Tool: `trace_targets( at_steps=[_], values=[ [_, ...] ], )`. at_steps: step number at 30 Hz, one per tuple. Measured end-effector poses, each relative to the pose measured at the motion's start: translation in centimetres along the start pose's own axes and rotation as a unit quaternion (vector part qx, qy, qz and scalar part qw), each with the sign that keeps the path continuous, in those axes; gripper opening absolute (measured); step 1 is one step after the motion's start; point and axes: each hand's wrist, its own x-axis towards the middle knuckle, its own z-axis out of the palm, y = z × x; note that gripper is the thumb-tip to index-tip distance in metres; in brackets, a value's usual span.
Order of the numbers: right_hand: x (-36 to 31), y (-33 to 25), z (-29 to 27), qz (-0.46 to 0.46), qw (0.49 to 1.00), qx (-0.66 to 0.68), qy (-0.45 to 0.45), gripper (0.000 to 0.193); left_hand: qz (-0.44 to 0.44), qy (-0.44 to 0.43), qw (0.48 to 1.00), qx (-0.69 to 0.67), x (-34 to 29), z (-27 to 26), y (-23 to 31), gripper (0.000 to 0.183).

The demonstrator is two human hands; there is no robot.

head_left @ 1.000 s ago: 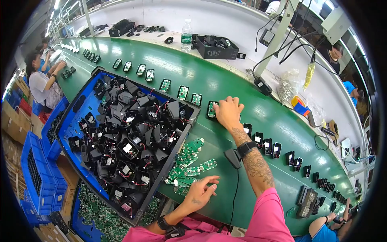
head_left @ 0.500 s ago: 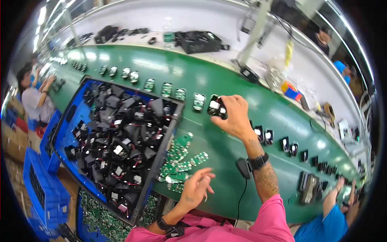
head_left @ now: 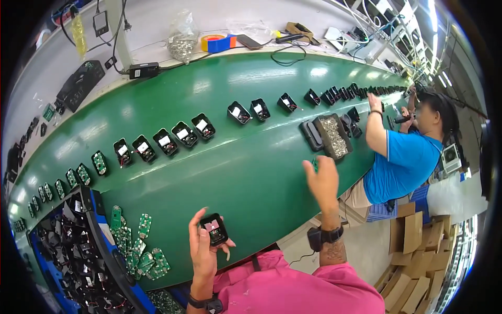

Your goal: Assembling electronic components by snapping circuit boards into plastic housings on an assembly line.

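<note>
My left hand (head_left: pixel 201 256) is closed around a small black plastic housing (head_left: pixel 213 230). The housing's open side faces up, showing a pink square and some components within. Farther right, my right hand (head_left: pixel 323 183) is stretched over the bench, thumb and fingers apart. Between and just beyond them shows a bit of a small green circuit board (head_left: pixel 315 164); whether the fingers touch it is hidden. Just past this hand lies a tray of small metal parts (head_left: pixel 334 137), with a dark oblong case (head_left: pixel 312 136) beside it.
Black housings (head_left: pixel 169 142) form a long row across the green bench (head_left: pixel 251 183). Loose circuit boards (head_left: pixel 138 246) lie at the left, beside a blue crate (head_left: pixel 99 214) heaped with black housings. A co-worker in a blue shirt (head_left: pixel 402 157) works at the right. Cardboard boxes (head_left: pixel 418 240) stand behind.
The view has swung to the right. My right hand has left the housing in the row and moved near the metal-parts tray. My left hand, empty before, now holds a black housing.
</note>
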Motion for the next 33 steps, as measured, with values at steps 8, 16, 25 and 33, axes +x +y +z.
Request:
trace_targets(
  at_steps=[8,16,25,33],
  values=[
    [0.0,4.7,0.8,0.040,0.988,0.095,-0.118,0.028,-0.058,-0.010,0.997,-0.052,0.6,0.3,0.1,0.046],
    [-4.9,-9.1,-0.6,0.008,0.807,0.562,-0.183,0.016,-0.104,-0.035,0.992,-0.057,0.7,-0.3,0.8,0.041],
    [-5.8,-13.6,-1.2,-0.230,0.865,0.407,-0.185,0.017,-0.118,-0.039,0.992,-0.019,0.7,0.1,0.7,0.042],
    [-6.2,-13.6,-1.0,-0.278,0.852,0.402,-0.188,0.018,-0.123,-0.034,0.992,-0.013,0.8,-0.1,0.7,0.042]
  ],
)
